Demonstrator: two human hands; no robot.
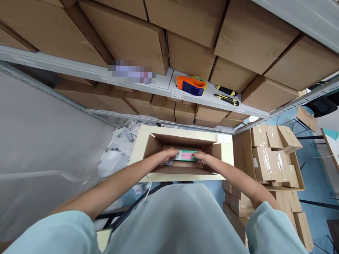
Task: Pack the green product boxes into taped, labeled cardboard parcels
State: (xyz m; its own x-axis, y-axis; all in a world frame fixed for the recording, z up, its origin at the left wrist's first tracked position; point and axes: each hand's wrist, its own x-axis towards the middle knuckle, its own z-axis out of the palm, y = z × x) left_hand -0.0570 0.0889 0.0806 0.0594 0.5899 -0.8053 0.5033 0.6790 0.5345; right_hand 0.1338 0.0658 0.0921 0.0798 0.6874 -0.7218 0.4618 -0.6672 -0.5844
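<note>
An open cardboard box (185,139) sits on a pale yellow table, and both my hands reach down inside it. Between them lies a flat pink and green package (186,155). My left hand (170,153) grips its left end, where a whitish patch shows. At the right end, my right hand (199,156) has its fingers closed on the package. Something greyish, too small to make out, shows below my left hand. The fingertips of both hands are partly hidden.
Above the box runs a shelf edge with an orange and blue tape dispenser (191,86) and yellow-black utility knives (226,99). Cardboard cartons (188,53) fill the shelves. More taped boxes (276,166) stack at right. Crumpled white paper (117,151) heaps at left.
</note>
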